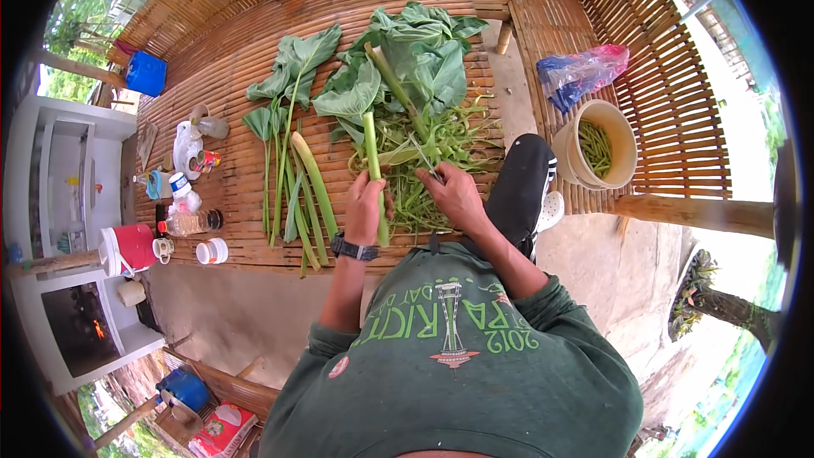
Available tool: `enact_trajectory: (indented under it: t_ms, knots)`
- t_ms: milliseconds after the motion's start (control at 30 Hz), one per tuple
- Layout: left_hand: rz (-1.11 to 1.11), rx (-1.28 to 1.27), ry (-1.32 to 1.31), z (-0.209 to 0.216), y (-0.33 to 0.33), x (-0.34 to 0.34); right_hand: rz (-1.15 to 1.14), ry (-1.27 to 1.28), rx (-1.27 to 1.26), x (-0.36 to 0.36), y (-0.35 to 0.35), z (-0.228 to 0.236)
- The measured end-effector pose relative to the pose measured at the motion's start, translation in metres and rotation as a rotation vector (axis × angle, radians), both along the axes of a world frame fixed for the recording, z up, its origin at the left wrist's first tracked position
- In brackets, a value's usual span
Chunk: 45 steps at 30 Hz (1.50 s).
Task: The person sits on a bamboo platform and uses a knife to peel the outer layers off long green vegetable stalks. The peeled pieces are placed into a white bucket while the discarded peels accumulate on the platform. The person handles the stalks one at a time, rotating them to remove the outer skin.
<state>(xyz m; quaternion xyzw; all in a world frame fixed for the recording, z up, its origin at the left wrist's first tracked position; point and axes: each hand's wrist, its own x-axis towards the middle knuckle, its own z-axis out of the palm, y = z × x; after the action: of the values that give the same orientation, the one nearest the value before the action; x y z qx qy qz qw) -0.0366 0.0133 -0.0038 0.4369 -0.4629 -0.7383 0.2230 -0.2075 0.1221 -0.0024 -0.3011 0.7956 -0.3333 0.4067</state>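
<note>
Bamboo platform (pixel 229 59), slatted, fills the middle, and a narrower bamboo bench (pixel 551 21) runs past its right edge. Big green leaves (pixel 424 51) are heaped toward the platform's far right corner, with a thick stalk lying across them. Green peelings (pixel 462 140) spread from that heap along the right edge and down to the near edge. Left of them, thick cut stalks (pixel 317 178) lie with their lower ends toward the near edge, beside thinner stems (pixel 275 161).

The held stalk (pixel 371 144) is over the platform, inward from the near edge, its lower end toward the person and a leaf at its upper end. The left hand (pixel 365 203) is closed around it, a dark watch (pixel 354 248) on that wrist.

On the bench stands a cream bucket (pixel 566 161) containing green pieces (pixel 595 150); just beyond it lies a plastic bag (pixel 585 76). A red and white cooler (pixel 127 250) sits at the platform's near left corner. The right hand (pixel 458 195), over the peelings, is curled around a knife (pixel 421 154), its blade slanting toward the stalk. A bottle (pixel 193 222), white tub (pixel 212 251) and small mug (pixel 163 250) cluster near the cooler.
</note>
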Motion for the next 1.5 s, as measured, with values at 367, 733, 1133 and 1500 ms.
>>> enact_trajectory:
  t_ms: [367, 733, 1133, 1500]
  knots:
    - [-0.275, -0.372, -0.127, 0.075, -0.017, 0.031, 0.197, -0.461, -0.619, 0.0, -0.036, -0.018]
    - [-0.03, -1.114, -1.098, -0.013, -0.108, 0.134, -0.15, -0.955, -0.582, -0.034, -0.016, -0.001]
    - [-0.009, -0.241, -0.232, -0.016, 0.018, -0.005, -0.263, -0.511, -0.295, 0.017, -0.037, -0.048]
    - [-0.166, -0.125, -0.191, -0.049, 0.023, 0.011, -0.218, -0.775, -0.388, 0.011, -0.065, -0.048]
